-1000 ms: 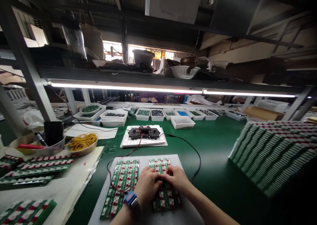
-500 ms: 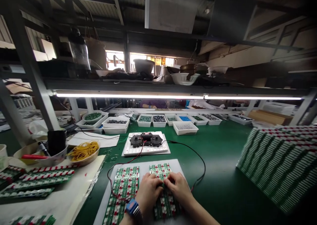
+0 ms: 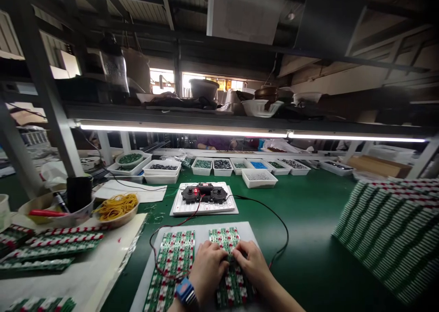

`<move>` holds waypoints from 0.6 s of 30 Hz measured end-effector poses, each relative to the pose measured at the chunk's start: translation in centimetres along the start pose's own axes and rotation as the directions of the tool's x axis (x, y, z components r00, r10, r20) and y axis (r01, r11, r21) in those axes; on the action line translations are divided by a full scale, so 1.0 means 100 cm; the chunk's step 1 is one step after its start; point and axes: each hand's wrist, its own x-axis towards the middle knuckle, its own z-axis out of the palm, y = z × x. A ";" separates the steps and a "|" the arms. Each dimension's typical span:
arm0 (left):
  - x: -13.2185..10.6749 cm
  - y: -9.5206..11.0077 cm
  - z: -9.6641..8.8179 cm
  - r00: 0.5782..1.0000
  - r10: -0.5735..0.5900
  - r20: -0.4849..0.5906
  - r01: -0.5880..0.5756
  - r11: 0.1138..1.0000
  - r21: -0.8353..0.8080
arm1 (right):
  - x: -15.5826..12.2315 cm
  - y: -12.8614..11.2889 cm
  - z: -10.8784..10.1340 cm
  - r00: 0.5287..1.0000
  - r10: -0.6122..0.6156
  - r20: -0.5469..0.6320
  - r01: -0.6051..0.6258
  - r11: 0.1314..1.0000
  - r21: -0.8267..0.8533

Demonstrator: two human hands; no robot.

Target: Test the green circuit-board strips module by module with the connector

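Observation:
Two panels of green circuit boards with white and red parts lie side by side on a pale sheet (image 3: 244, 232). Over the right circuit board panel (image 3: 224, 236) both hands are bent with fingertips low. My left hand (image 3: 210, 266) is closed in a pinch, a blue band on its wrist; what it grips is hidden. My right hand (image 3: 252, 262) pinches close beside it, its grip also hidden. Left of them is the other circuit board panel (image 3: 176, 252), a red and black wire lying across it. Beyond, a black twin-lobed device (image 3: 205, 193) with red lights sits on a white tray (image 3: 178, 207).
A tall stack of circuit board panels (image 3: 387, 234) stands at the right. Left are a bowl of yellow rubber bands (image 3: 116, 207) and loose boards (image 3: 65, 243). White bins of small parts (image 3: 259, 178) line the back, under a lit tube (image 3: 181, 130). A black cable (image 3: 279, 216) curves right.
Red lights now glow on the black device, dark before. My hands' fingertips are slightly further apart over the right panel. The whole view has shifted a little.

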 end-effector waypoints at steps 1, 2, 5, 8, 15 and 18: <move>0.000 0.000 0.000 1.000 -0.001 0.001 0.001 1.000 0.011 | 0.000 0.001 0.001 1.000 -0.008 -0.005 0.008 1.000 0.000; 0.000 0.000 0.000 1.000 0.000 0.000 0.000 1.000 0.023 | 0.000 0.002 0.001 1.000 -0.015 -0.010 0.015 1.000 0.001; 0.000 0.001 0.000 1.000 0.006 -0.006 -0.006 0.999 0.048 | -0.001 0.001 0.000 1.000 -0.028 -0.013 0.028 1.000 0.011; 0.000 0.002 0.000 1.000 0.005 -0.011 -0.005 0.999 0.044 | -0.002 0.001 -0.001 0.999 -0.036 0.001 0.036 0.999 0.032; -0.002 0.002 -0.001 1.000 0.003 -0.017 -0.003 1.000 0.019 | -0.002 0.002 -0.003 0.999 -0.030 0.017 0.029 0.998 0.056; -0.002 0.004 -0.002 1.000 0.002 -0.012 -0.002 1.000 0.022 | -0.002 -0.001 -0.005 0.999 -0.004 0.042 0.002 0.999 0.050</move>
